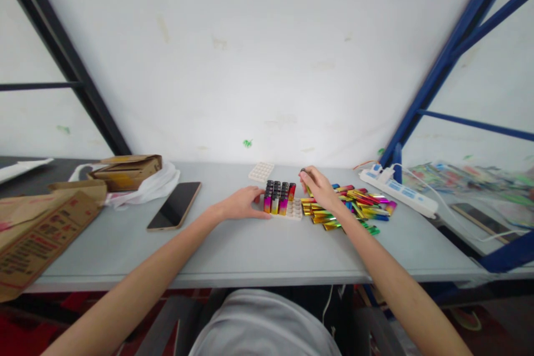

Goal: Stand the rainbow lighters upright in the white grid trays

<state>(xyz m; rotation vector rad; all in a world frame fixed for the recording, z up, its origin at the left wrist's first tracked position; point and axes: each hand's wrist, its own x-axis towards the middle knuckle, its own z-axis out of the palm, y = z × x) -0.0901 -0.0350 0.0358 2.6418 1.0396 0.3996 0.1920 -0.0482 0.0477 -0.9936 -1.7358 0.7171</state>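
Two bare hands work near the middle of the frame on a grey table. The left hand rests against the left side of a white tray, where colourful lighters stand upright in rows. The right hand is closed around one small dark-topped lighter, just right of the tray and above a loose pile of shiny lighters.

A second white tray lies behind. A phone lies left of centre, cardboard boxes at the far left, and a power strip at the right. The held lighter is mostly hidden by fingers. Whether the left fingers grip the tray or only touch it cannot be told.
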